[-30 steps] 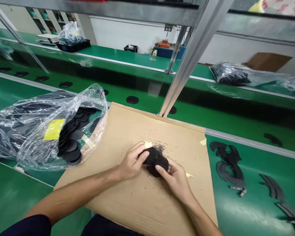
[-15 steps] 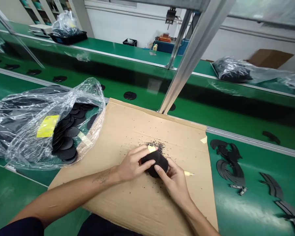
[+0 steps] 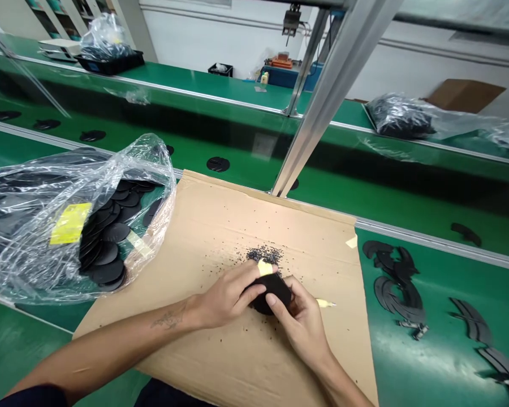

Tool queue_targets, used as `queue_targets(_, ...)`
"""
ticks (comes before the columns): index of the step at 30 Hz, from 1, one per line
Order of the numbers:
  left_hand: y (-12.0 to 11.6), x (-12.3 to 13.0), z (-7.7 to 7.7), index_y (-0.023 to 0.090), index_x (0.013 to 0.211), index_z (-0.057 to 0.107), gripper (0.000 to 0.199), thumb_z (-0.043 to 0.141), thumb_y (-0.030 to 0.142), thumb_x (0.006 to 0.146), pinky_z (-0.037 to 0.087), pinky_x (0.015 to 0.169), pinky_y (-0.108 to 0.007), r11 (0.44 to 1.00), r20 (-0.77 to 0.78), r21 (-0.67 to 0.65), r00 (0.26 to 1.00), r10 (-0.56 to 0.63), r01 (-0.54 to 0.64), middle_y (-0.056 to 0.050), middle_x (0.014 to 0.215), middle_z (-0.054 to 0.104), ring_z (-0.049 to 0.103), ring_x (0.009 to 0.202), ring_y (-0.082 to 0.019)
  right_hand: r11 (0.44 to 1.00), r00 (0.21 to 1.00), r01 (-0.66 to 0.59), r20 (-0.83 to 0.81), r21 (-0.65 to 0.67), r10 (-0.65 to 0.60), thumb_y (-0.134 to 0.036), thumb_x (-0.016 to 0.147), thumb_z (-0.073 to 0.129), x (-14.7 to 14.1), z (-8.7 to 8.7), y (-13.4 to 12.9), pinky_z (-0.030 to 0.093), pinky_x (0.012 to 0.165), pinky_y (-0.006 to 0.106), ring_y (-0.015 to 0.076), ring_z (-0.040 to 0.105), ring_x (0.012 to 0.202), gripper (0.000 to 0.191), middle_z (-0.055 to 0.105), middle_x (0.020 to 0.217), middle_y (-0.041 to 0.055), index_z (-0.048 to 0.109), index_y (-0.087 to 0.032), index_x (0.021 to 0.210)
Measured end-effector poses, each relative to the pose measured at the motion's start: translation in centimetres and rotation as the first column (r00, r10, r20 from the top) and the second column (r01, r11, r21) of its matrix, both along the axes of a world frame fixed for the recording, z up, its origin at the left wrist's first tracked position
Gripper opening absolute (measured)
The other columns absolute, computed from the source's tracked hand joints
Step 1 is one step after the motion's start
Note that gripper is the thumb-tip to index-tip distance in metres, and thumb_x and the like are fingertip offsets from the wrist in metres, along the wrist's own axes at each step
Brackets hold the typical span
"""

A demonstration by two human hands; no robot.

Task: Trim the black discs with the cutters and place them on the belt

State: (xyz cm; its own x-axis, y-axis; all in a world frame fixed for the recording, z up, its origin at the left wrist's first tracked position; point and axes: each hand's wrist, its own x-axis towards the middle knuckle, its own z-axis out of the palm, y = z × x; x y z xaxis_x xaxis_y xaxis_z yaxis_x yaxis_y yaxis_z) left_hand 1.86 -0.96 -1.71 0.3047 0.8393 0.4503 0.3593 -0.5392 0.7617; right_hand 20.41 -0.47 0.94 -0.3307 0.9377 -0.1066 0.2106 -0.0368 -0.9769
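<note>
Head | black item (image 3: 273,288) | matte, rounded edge | in 2 hands (image 3: 228,293) (image 3: 304,322)

The scene is brightly and evenly lit, with light falling from above. The white wall (image 3: 186,45) looks pale, and the cardboard (image 3: 322,249) shows a warm, matte tone, darkened by a soft shadow along the inner side of the right forearm (image 3: 343,379). White glare spreads over the green bench (image 3: 419,376) at lower right, and sharp highlights streak the clear plastic bag (image 3: 21,232). A dark band shades the green strip (image 3: 195,161) behind. The black piece (image 3: 269,291) between the hands swallows most surface detail. Wide-angle distortion stretches the edges, where the curved strips (image 3: 470,322) look slightly soft; background details are small and fuzzy.
</note>
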Motion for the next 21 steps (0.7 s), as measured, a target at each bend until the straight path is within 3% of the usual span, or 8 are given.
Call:
queue_targets(4,-0.1,-0.2,-0.3,0.02,0.138,0.051,0.036,0.045,0.024,0.103,0.06,0.088,-0.034,0.996,-0.121,0.048,0.991,-0.064,0.07,-0.011,0.114,0.069,0.068,0.102,-0.021,0.996,0.996,-0.032,0.085,0.081,0.025,-0.052,0.095,0.057,0.2,-0.1,0.0,0.034,0.054,0.024,0.0123,0.037,0.061,0.038,0.04,0.066,-0.0037,0.048,-0.021,0.074)
queue_targets(7,0.1,-0.6,-0.2,0.018,0.141,0.047,0.044,0.056,0.03,0.1,0.06,0.082,-0.03,0.998,0.038,-0.049,0.999,-0.032,0.034,-0.011,0.111,0.07,0.069,0.095,-0.019,0.986,0.995,-0.04,0.098,0.164,0.024,-0.047,0.098,0.054,0.2,-0.3,-0.3,0.034,0.052,0.024,0.0121,0.037,0.059,0.033,0.04,0.065,-0.004,0.049,-0.022,0.077)
queue_targets(9,0.3,-0.8,0.0,0.016,0.132,0.056,0.042,0.065,0.033,0.094,0.058,0.071,-0.026,0.995,0.178,-0.099,0.984,0.002,0.016,-0.009,0.102,0.071,0.067,0.083,-0.016,0.972,0.996,-0.04,0.081,0.23,0.022,-0.043,0.1,0.051,0.2,-0.4,-0.6,0.036,0.053,0.024,0.0126,0.042,0.059,0.028,0.046,0.066,-0.0028,0.052,-0.022,0.081)
queue_targets(11,0.6,-0.9,0.3,0.014,0.115,0.067,0.031,0.07,0.034,0.091,0.056,0.067,-0.025,0.997,0.251,-0.064,0.968,-0.012,0.029,-0.008,0.092,0.071,0.065,0.076,-0.015,0.953,0.997,-0.055,0.067,0.299,0.037,-0.038,0.101,0.05,0.2,-0.4,-0.6,0.042,0.055,0.025,0.0137,0.05,0.061,0.023,0.055,0.07,-0.0005,0.056,-0.022,0.086)
queue_targets(13,0.8,-1.0,0.6,0.013,0.107,0.072,0.024,0.071,0.031,0.09,0.055,0.07,-0.027,0.999,0.268,0.01,0.963,-0.036,0.034,-0.008,0.087,0.071,0.065,0.077,-0.016,0.925,0.994,-0.099,0.082,0.366,0.073,-0.031,0.1,0.051,0.2,-0.2,-0.3,0.048,0.06,0.026,0.0156,0.059,0.067,0.015,0.064,0.077,0.0024,0.06,-0.022,0.092)
queue_targets(17,1.3,-1.1,0.8,0.014,0.111,0.072,0.026,0.071,0.029,0.09,0.054,0.071,-0.03,0.996,0.219,0.085,0.975,-0.036,0.018,-0.008,0.087,0.071,0.065,0.078,-0.017,0.84,0.988,-0.123,0.142,0.528,0.055,-0.02,0.095,0.059,0.3,0.1,0.4,0.057,0.074,0.031,0.02,0.069,0.086,0.011,0.071,0.095,0.0076,0.064,-0.022,0.105)
queue_targets(21,1.5,-1.2,0.9,0.016,0.116,0.07,0.03,0.072,0.029,0.089,0.054,0.07,-0.03,0.99,0.198,0.131,0.977,-0.086,0.06,-0.008,0.089,0.071,0.064,0.08,-0.017,0.757,0.99,-0.124,0.135,0.641,0.047,-0.01,0.091,0.061,0.7,0.1,0.6,0.057,0.068,0.031,0.0195,0.068,0.082,0.022,0.071,0.093,0.0081,0.066,-0.022,0.108)
